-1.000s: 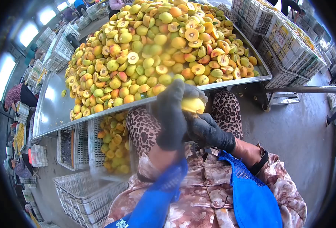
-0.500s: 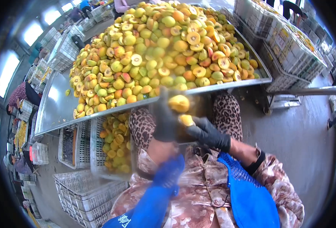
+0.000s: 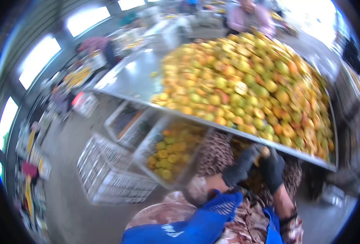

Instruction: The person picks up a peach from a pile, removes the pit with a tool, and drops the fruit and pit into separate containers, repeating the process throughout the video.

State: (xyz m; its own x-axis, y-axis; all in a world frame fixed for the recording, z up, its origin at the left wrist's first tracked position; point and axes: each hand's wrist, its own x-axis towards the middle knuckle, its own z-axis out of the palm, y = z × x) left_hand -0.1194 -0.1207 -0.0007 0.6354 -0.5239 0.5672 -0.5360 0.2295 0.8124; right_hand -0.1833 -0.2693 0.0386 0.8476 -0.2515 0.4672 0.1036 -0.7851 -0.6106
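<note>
My left hand (image 3: 242, 164) and my right hand (image 3: 272, 168), both in dark gloves, meet over my lap, just below the front edge of the metal table (image 3: 245, 136). Their fingers are bent and pressed together around a small pale-tan piece of fruit (image 3: 265, 151), mostly hidden by the gloves and blurred. Behind the hands, the table bears a big heap of yellow, green and reddish peach-like fruit (image 3: 237, 81), some of it cut in half with brown centres showing. More yellow fruit shows low between my knees, partly covered by the hands.
Left of my knee stands a white crate of fruit (image 3: 170, 154), with another crate (image 3: 125, 124) beside it. Stacked white crates (image 3: 111, 175) sit on the floor further left. Across the table is a person in pink (image 3: 251, 18). Other people and crates line the left side.
The view has swung left, so table and hands sit further right. My hands have come together; the yellow fruit pieces seen between them earlier are no longer plainly visible.
</note>
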